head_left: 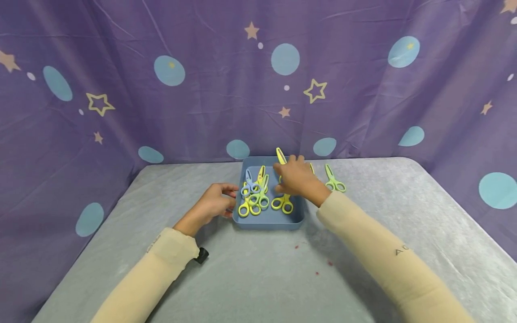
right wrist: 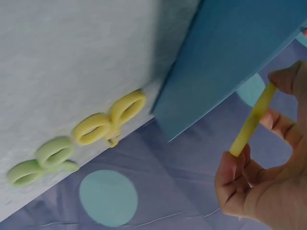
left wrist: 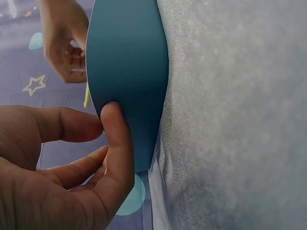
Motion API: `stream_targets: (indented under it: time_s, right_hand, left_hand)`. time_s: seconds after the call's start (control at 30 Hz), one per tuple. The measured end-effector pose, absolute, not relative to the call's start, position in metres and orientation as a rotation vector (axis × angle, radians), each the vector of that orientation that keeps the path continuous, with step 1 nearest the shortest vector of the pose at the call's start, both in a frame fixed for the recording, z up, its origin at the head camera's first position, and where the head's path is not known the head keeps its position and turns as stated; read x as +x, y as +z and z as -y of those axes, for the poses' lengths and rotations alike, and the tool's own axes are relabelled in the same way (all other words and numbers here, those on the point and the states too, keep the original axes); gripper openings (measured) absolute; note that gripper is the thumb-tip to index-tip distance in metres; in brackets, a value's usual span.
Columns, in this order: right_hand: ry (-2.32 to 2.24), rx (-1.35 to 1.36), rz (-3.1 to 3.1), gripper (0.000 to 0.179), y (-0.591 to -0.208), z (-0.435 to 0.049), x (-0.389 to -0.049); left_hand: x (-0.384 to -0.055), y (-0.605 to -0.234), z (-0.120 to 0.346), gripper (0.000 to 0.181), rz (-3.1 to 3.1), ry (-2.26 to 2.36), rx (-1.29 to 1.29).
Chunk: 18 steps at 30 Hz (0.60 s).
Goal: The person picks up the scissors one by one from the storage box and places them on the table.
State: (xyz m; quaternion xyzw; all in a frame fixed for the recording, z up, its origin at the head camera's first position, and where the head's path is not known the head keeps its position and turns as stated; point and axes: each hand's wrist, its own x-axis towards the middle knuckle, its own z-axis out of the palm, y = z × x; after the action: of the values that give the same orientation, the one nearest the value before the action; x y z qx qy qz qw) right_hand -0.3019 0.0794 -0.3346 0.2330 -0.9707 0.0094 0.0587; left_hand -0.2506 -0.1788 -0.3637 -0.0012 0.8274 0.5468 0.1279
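Note:
A blue plastic tray [head_left: 268, 226] holds several scissors on its left side: blue scissors [head_left: 248, 179], green scissors [head_left: 263, 199] and yellow scissors [head_left: 243, 210]. Another yellow handle pair [head_left: 282, 204] lies to their right, its upper part behind my right hand. My left hand [head_left: 218, 202] grips the tray's left edge, fingertips [left wrist: 114, 117] against the outer wall. Above the tray's right half, my right hand [head_left: 296, 176] pinches yellow scissors [head_left: 280, 155], blade end pointing up and away. The right wrist view shows them edge-on as a yellow strip [right wrist: 252, 122] between thumb and fingers.
Right of the tray, green scissors [head_left: 333, 181] and yellow scissors [right wrist: 110, 122] lie on the grey cloth-covered table [head_left: 242, 278]. The right arm partly hides the yellow ones. A purple patterned curtain [head_left: 226, 112] hangs behind. Small red specks [head_left: 330, 264] lie near the front.

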Motion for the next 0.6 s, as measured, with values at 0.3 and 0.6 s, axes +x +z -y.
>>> stream_targets:
  time_s: [0.3,0.6]
  right_hand:
    - [0.007,0.586,2.852,0.052,-0.342,-0.112,-0.305]
    - [0.046,0.504,2.827,0.047,-0.342,-0.147,-0.308]
  left_hand:
    - [-0.250,-0.365,0.178,0.058,-2.404,1.584,-0.009]
    - [-0.249,-0.362,0.178,0.056,-2.401,1.574,-0.015]
